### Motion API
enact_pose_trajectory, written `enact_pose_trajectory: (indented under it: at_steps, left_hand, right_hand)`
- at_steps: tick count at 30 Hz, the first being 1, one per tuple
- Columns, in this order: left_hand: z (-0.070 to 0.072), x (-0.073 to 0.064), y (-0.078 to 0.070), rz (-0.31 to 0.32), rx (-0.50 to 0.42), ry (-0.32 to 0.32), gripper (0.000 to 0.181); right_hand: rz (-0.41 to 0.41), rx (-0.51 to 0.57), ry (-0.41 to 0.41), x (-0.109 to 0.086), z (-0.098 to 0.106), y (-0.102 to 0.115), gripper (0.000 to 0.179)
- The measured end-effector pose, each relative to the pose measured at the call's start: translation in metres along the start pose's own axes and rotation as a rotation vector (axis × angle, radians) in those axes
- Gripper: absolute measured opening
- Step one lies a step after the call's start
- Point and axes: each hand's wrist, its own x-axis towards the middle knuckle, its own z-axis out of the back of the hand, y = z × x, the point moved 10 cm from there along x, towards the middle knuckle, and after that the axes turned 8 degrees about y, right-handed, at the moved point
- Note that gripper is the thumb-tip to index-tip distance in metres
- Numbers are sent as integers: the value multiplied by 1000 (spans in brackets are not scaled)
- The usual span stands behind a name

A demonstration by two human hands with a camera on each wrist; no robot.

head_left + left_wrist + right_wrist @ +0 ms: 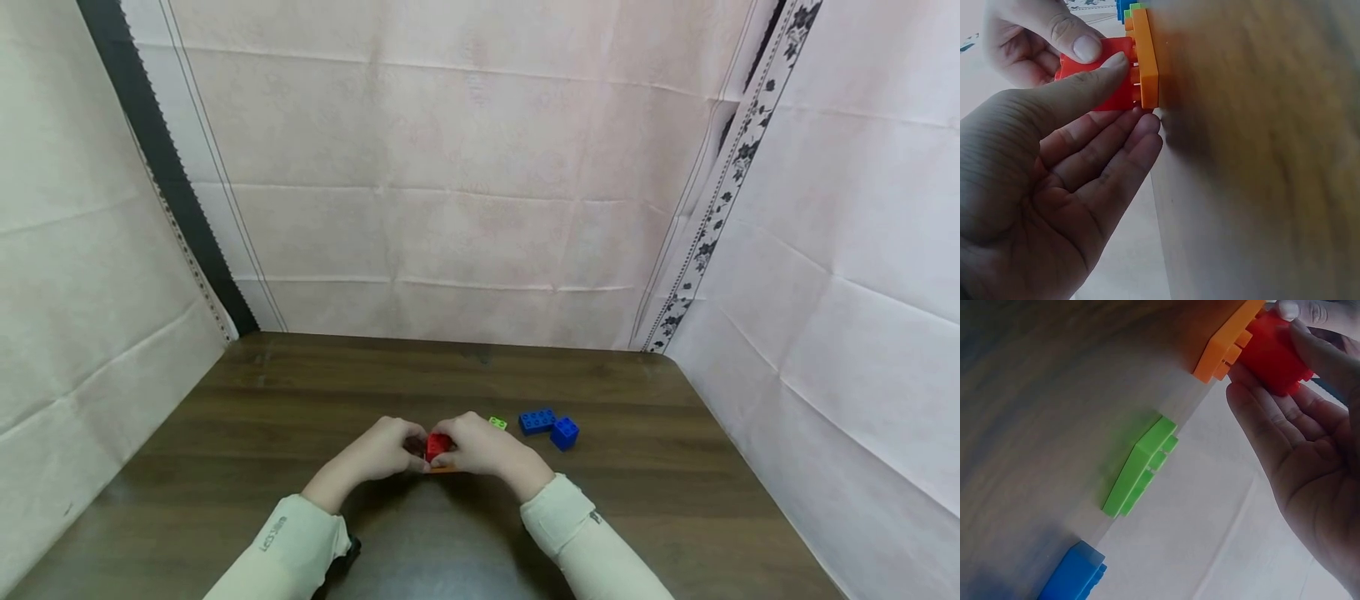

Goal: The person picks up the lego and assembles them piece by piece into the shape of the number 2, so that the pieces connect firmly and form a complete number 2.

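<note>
A red toy brick [437, 447] is between my two hands, over a thin orange studded brick [1149, 62] that lies on the table. From the left, my left hand [381, 450] pinches the red brick, thumb on the near face and fingers behind it. My right hand [480, 448] grips the same brick from the other side, its thumb on the near face too. In the left wrist view the red brick's lower edge sits right at the orange studs. Part of the orange brick is hidden by the hands in the head view.
A thin light green brick [1140, 465] lies just beyond my right hand. Two blue bricks are farther right: a longer one [537, 421] and a shorter one [565, 433]. White cloth [480, 167] hangs behind and beside the wooden table [637, 517].
</note>
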Motion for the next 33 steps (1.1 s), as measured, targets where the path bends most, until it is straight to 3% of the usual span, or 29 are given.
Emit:
enact_pose_trajectory:
  at_steps: [8, 22, 33]
  left_hand:
    - [1, 0, -2, 2, -4, -4, 24]
    - [-2, 0, -1, 24, -40, 6, 28]
    - [-3, 0, -2, 6, -64, 10, 29]
  right_hand:
    - [15, 26, -15, -2, 1, -3, 28]
    - [34, -20, -12, 2, -2, 2, 24]
    - [34, -49, -10, 2, -2, 6, 16]
